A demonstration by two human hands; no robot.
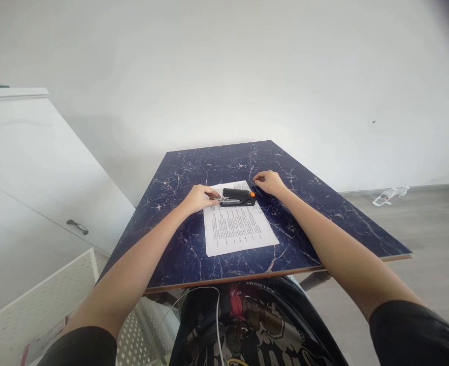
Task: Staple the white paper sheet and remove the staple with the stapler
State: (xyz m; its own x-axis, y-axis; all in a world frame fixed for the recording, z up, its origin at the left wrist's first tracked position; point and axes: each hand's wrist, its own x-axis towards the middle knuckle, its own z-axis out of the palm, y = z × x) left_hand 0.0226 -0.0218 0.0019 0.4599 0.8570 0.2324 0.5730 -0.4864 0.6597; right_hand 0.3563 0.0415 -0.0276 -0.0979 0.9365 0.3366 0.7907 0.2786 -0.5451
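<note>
A printed sheet of paper (236, 227) lies on a dark blue marbled table (316, 213). A black stapler (238, 197) with an orange tip rests across the sheet's upper part. My left hand (200, 197) lies at the sheet's left edge, with its fingertips touching the stapler's metal end and its fingers loosely curled. My right hand (270, 182) rests on the table just right of the stapler's orange end; its fingers are curled and pinched together, and what they hold, if anything, is too small to see.
A white cabinet (30, 168) with a dark handle (77, 226) stands at the left. A white perforated panel (37, 300) is below it. A plastic bottle (390, 195) lies on the grey floor at the right. A white wall is behind the table.
</note>
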